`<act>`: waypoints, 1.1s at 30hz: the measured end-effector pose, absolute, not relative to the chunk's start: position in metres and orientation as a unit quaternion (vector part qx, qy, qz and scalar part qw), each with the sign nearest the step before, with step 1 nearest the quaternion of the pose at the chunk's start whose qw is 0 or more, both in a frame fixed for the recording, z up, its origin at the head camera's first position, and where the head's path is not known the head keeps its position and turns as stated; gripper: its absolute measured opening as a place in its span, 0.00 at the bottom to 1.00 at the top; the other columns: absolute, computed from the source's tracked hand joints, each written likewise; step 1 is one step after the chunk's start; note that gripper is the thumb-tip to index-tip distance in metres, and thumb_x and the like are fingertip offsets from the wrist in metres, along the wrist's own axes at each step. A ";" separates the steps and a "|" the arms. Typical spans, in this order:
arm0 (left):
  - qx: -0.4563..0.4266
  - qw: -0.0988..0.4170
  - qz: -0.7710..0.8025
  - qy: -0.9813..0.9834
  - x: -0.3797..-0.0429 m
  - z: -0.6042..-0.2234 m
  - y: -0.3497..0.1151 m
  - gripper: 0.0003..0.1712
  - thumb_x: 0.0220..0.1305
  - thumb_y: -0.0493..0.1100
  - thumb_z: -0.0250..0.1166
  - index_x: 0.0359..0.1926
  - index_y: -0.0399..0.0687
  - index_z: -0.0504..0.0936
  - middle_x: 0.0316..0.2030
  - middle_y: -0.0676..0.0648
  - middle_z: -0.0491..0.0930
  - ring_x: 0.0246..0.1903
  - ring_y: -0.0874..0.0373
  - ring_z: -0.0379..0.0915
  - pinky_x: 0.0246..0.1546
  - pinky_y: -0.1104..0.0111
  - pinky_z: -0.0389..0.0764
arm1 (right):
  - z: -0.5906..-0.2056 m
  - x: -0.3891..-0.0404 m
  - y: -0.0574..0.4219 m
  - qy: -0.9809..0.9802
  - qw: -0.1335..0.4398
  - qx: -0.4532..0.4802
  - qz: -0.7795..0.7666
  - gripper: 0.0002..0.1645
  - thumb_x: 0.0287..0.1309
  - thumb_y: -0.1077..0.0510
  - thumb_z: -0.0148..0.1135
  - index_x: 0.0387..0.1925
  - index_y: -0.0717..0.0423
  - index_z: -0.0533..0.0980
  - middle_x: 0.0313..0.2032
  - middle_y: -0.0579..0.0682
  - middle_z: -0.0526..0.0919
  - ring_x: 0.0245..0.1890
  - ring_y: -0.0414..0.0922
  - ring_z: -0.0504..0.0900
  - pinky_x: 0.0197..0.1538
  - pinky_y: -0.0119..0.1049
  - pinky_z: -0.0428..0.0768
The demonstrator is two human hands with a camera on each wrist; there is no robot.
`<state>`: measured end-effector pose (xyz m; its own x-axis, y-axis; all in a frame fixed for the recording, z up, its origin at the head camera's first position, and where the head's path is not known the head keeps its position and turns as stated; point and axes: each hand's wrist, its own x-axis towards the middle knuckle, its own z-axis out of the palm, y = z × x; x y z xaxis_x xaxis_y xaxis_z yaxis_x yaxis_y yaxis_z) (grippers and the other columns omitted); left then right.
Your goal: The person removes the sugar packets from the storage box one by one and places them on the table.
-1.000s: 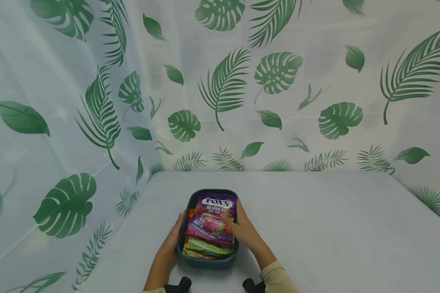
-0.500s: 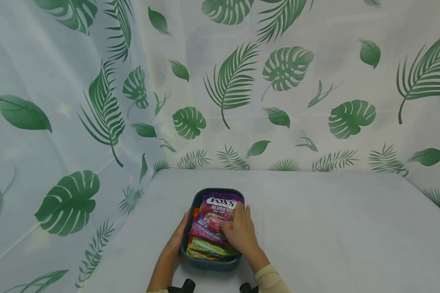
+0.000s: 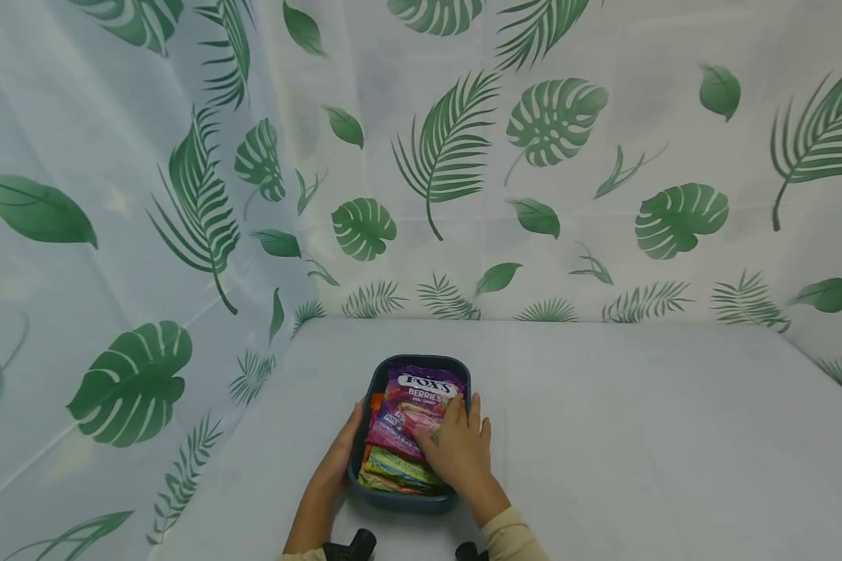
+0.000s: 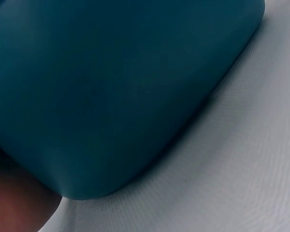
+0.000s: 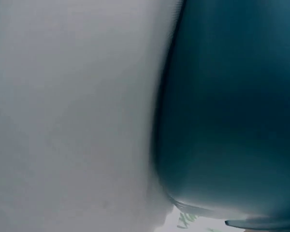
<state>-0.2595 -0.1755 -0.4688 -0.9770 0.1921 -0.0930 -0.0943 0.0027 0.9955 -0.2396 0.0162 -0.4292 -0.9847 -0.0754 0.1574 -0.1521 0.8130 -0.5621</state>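
Note:
A dark blue-teal box (image 3: pixel 407 502) with rounded corners stands on the white table, holding several packets. On top lies a purple Fox's Berries candy packet (image 3: pixel 400 417). Yellow-green packets (image 3: pixel 396 467) show below it, and a strip of orange wrapper (image 3: pixel 376 403) at its left. My left hand (image 3: pixel 334 463) lies along the box's left side, its fingers partly hidden there. My right hand (image 3: pixel 461 453) rests over the packet's lower right part with fingers extended and thumb on the packet. In both wrist views the smooth box wall (image 4: pixel 111 87) fills much of the picture.
The white tabletop (image 3: pixel 617 436) extends to both sides and behind the box. Leaf-printed curtains (image 3: pixel 561 47) rise along its back and sides. Black wrist mounts (image 3: pixel 351 545) sit at the bottom edge of the head view.
My right hand has moved from the box's right edge inward, its fingers now over the candy packet. The left hand keeps its place on the box; the head view has shifted slightly.

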 end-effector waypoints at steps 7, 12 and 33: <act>0.045 0.105 0.705 0.700 -0.261 -0.467 -0.177 0.42 0.70 0.69 0.27 0.75 0.52 0.40 0.73 0.35 0.47 0.71 0.39 0.44 0.70 0.43 0.46 | -0.428 -0.238 0.021 -0.940 0.079 0.100 0.316 0.50 0.55 0.42 0.64 0.66 0.72 0.59 0.63 0.70 0.68 0.71 0.69 0.47 0.64 0.71 0.50; 0.032 0.107 0.699 0.706 -0.259 -0.467 -0.176 0.42 0.70 0.68 0.28 0.75 0.50 0.38 0.74 0.35 0.38 0.73 0.37 0.32 0.69 0.39 0.34 | -0.429 -0.231 0.021 -0.944 0.075 0.132 0.292 0.49 0.53 0.39 0.64 0.65 0.68 0.62 0.63 0.66 0.70 0.72 0.66 0.48 0.64 0.73 0.47; -0.015 0.121 0.681 0.722 -0.256 -0.465 -0.171 0.51 0.66 0.74 0.29 0.74 0.41 0.39 0.71 0.31 0.50 0.70 0.35 0.47 0.68 0.38 0.41 | -0.419 -0.235 0.012 -0.818 -0.086 0.042 0.567 0.59 0.58 0.45 0.62 0.71 0.71 0.38 0.70 0.73 0.47 0.69 0.71 0.50 0.66 0.67 0.54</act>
<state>-0.2562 -0.1715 -0.4653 -0.9702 0.1438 -0.1951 -0.1866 0.0707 0.9799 -0.2349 0.0122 -0.4190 -0.9817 -0.1665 -0.0926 0.0282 0.3536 -0.9350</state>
